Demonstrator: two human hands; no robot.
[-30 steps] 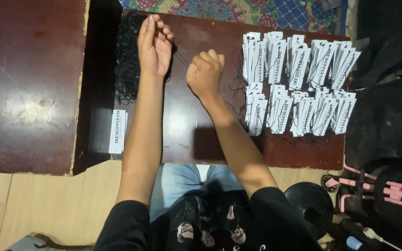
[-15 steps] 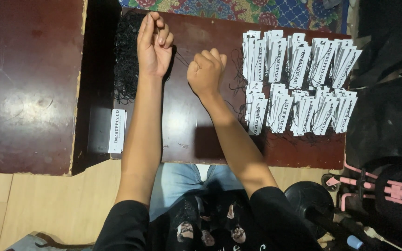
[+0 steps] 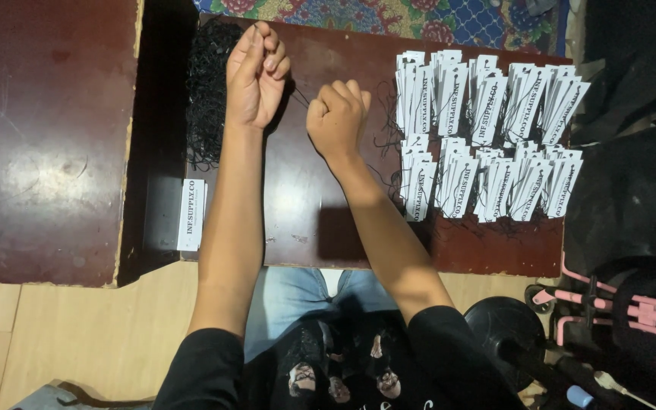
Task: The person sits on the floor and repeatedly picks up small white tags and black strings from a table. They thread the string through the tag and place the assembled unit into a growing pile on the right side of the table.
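Your left hand (image 3: 256, 76) pinches one end of a thin black string (image 3: 298, 96) that runs rightward to your fisted right hand (image 3: 337, 115), the string bundle (image 3: 208, 91) just left.

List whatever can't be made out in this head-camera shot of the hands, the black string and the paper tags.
- Head view: the right hand is a closed fist, so what it grips is hidden by its own fingers.
- The black string between the hands is too thin to follow; the left hand covers its end.
- The pile of strings blurs into dark shadow.
- The tags overlap, hiding their count.
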